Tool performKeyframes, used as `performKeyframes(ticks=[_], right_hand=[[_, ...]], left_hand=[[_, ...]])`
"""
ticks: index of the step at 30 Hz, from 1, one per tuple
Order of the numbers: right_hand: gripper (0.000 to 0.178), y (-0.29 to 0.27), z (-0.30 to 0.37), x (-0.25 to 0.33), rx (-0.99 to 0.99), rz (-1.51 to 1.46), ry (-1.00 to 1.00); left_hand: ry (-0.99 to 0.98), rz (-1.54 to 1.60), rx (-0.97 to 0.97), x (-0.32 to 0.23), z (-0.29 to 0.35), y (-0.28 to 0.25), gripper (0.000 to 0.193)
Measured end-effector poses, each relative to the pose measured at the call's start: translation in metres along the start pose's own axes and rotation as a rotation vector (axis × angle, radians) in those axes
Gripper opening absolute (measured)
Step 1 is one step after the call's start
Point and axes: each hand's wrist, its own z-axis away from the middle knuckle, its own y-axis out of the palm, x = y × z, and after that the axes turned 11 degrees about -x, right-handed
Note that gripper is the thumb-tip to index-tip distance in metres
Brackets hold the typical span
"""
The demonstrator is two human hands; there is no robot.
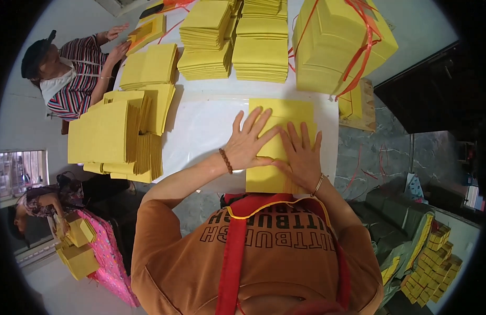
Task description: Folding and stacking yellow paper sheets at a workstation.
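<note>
A flat yellow sheet of paper or card (266,181) lies on the white table close in front of me, reaching the near edge. My left hand (249,139) presses on it with fingers spread, a beaded bracelet at the wrist. Beside it, my right hand (302,157) also rests flat on the sheet, fingers stretched out, a thin bangle on that wrist. The thumbs nearly meet at the middle of the sheet. Whether the yellow piece is a single layer or folded, I cannot tell under my hands.
Piles of folded yellow pieces (98,136) stand at the left, with more stacks (261,58) at the back. A tall yellow bundle (327,47) tied with red strips fills the back right. One person (72,73) works at the table's left side; another (43,205) handles yellow pieces farther off.
</note>
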Motion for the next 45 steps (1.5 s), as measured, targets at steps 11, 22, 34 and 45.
performKeyframes(ticks=[11,22,34,45], right_hand=[[0.066,0.008,0.007,-0.038,0.053,-1.103,0.308],[0.060,-0.005,0.016,-0.058,-0.442,-1.949,0.624],[0.041,0.004,0.027,-0.051,-0.456,-1.484,0.929],[0.034,0.003,0.021,-0.050,-0.472,-1.355,0.937]], left_hand=[[0.216,-0.074,0.229,-0.040,-0.012,-0.010,0.070],[0.002,0.098,0.100,-0.027,-0.020,-0.010,0.047],[-0.200,-0.219,-0.230,0.120,0.084,0.057,0.050],[-0.336,-0.201,0.040,0.114,0.108,0.085,0.061]])
